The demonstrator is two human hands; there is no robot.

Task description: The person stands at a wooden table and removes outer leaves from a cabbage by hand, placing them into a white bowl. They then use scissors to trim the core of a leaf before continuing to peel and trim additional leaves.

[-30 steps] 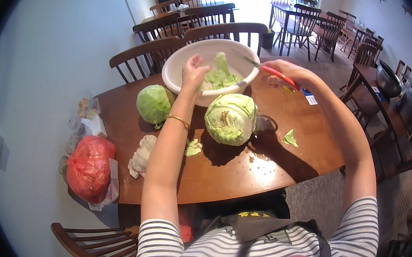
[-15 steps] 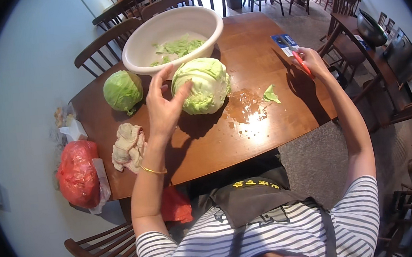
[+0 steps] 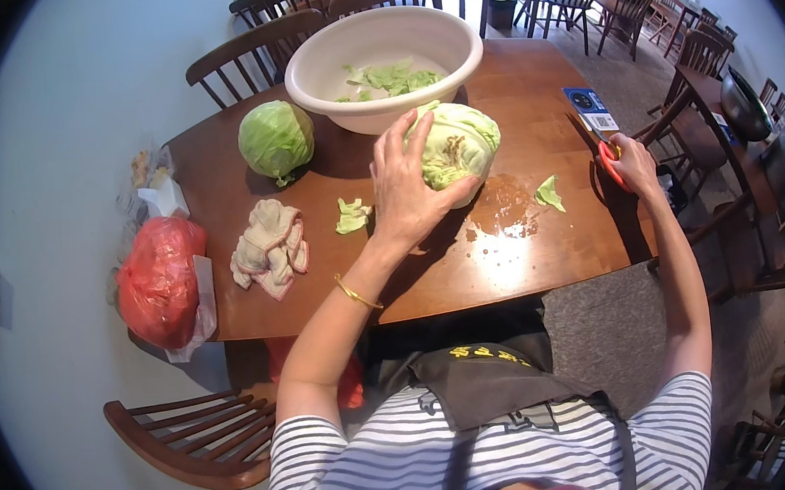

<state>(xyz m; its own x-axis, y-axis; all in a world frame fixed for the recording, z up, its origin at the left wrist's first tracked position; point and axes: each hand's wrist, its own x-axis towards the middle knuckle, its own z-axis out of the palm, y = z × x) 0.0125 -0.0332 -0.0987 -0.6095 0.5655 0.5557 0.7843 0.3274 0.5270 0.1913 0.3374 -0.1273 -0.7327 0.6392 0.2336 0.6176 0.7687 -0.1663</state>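
My left hand (image 3: 404, 173) spreads over the left side of a pale green cabbage (image 3: 469, 138), fingers on top and thumb low on it. Brown marks show on the cabbage's face toward me, perhaps its stem end. In my right hand (image 3: 634, 165), at the table's right edge, are scissors (image 3: 609, 164) with red handles, blades pointing away from me. A second whole cabbage (image 3: 277, 141) rests on the table to the left. Torn leaf bits lie on both sides of the held cabbage: one leaf piece (image 3: 352, 216) left, another leaf scrap (image 3: 549, 194) right.
A big white basin (image 3: 311, 87) with torn leaves stands behind the cabbages. At left are a crumpled cloth (image 3: 270, 247) and a red plastic bag (image 3: 165, 284). A blue-and-white card (image 3: 590, 109) lies far right. Water wets the wooden table (image 3: 434, 283); chairs surround it.
The cabbage has turned, bringing its brown-marked face into view, and my left hand now lies against it. The scissors have moved nearer me, away from the card. The whole view has shifted.
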